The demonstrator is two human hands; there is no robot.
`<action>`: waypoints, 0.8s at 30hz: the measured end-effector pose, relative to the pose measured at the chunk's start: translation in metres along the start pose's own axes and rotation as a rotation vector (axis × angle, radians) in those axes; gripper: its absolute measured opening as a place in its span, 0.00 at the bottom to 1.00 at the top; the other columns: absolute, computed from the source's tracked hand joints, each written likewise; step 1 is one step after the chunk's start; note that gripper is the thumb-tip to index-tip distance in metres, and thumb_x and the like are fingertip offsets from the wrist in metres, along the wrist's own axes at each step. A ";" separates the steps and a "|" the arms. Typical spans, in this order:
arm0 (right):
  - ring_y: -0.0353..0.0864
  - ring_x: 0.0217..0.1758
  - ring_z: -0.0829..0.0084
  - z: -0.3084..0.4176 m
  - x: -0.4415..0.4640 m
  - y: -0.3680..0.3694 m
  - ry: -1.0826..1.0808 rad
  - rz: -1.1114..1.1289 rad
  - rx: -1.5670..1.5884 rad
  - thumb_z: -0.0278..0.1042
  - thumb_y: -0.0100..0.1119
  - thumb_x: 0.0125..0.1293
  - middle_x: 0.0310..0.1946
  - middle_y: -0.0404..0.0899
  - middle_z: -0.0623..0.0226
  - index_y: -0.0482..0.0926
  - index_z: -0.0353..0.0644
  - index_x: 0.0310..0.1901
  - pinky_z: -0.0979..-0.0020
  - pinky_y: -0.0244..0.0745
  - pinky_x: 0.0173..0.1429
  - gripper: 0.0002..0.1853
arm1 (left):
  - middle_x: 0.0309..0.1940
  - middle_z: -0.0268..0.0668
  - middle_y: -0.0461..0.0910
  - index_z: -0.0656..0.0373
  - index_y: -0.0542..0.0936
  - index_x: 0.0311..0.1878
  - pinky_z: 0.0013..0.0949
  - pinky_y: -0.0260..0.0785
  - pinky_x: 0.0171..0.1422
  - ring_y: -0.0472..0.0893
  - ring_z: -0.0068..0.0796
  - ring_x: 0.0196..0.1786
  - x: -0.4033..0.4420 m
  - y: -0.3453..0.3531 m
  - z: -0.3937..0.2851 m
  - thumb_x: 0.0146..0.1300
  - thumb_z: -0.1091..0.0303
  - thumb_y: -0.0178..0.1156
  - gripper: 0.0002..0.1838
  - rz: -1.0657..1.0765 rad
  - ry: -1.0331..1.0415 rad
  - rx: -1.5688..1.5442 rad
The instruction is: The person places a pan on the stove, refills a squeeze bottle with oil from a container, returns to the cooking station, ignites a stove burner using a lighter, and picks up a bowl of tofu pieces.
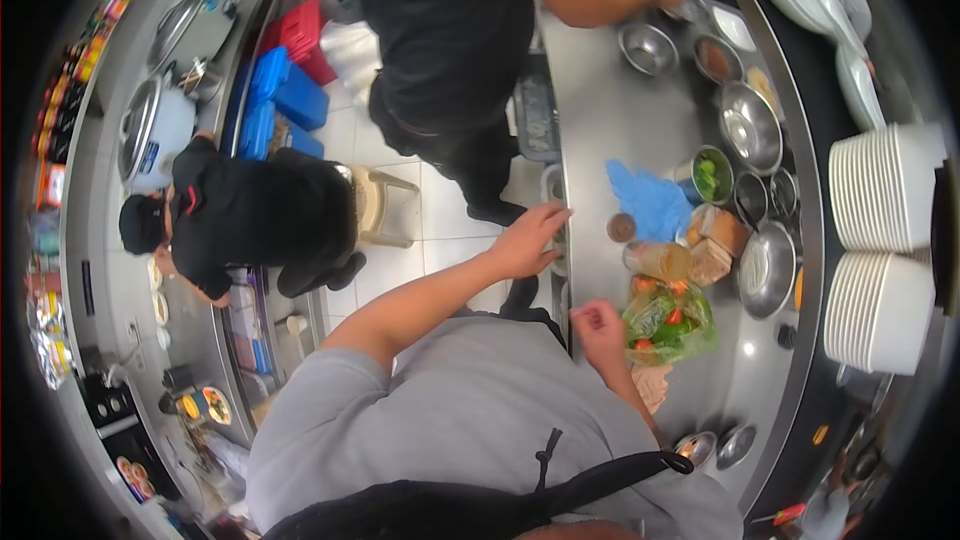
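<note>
My left hand (532,240) reaches to the steel counter's (590,90) front edge. Its fingers are stretched forward with the thumb apart, and I see nothing held in it. On the counter near that edge, my right hand (600,330) has its fingers curled together; whatever they may hold is hidden. Just right of it lies a clear plastic bag (690,340) with green and red vegetables inside. Beyond the bag are a clear container (660,260) lying on its side, a wrapped loaf of bread (715,245), a blue cloth or plastic sheet (648,198) and a small brown-filled cup (621,228).
Steel bowls (768,270) and a pot of greens (710,175) line the counter's back. Stacked white containers (885,190) stand on the shelf. One person (440,40) works ahead at the same counter; another (265,205) bends at the left, by a stool (385,205).
</note>
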State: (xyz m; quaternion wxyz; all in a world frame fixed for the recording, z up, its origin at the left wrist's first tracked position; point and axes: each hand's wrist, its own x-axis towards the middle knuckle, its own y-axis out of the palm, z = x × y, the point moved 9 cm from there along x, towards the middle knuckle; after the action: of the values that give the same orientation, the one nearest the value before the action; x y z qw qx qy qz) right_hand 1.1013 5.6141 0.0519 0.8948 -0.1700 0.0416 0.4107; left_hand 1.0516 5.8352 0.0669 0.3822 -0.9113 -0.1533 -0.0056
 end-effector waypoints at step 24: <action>0.76 0.71 0.50 0.240 0.330 0.595 -0.807 0.948 -1.399 0.53 0.61 0.69 0.60 0.84 0.53 0.88 0.47 0.57 0.48 0.59 0.81 0.23 | 0.52 0.45 0.84 0.61 0.84 0.56 0.40 0.80 0.54 0.87 0.43 0.47 -0.456 -0.228 0.260 0.73 0.66 0.64 0.14 -0.764 -1.107 -0.220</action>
State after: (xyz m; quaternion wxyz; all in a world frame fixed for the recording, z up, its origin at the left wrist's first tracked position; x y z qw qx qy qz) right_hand 0.8573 6.2929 0.0457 0.2752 -0.4796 -0.4635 0.6924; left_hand 0.5251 6.0422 -0.0170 0.1239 -0.6954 -0.6358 0.3111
